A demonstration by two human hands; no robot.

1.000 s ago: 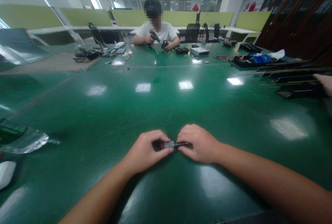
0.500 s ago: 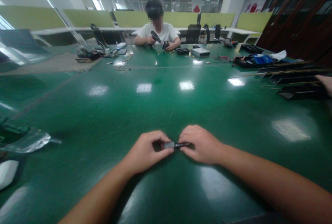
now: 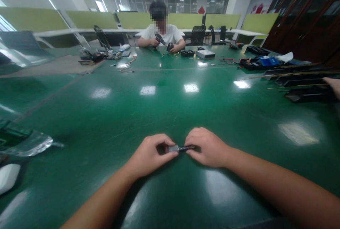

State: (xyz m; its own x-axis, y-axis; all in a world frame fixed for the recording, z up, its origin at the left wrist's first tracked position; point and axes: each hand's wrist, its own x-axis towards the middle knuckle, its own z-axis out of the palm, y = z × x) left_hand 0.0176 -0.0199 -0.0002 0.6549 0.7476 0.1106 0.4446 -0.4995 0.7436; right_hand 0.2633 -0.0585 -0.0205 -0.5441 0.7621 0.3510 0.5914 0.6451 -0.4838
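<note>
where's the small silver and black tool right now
In the head view, the small silver-and-black tool is below centre, between the left hand and right hand, over the green table.

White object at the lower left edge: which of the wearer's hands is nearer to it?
Left. The left hand is to the right of the white object; the right hand is farther right, around the small tool's dark end.
</note>
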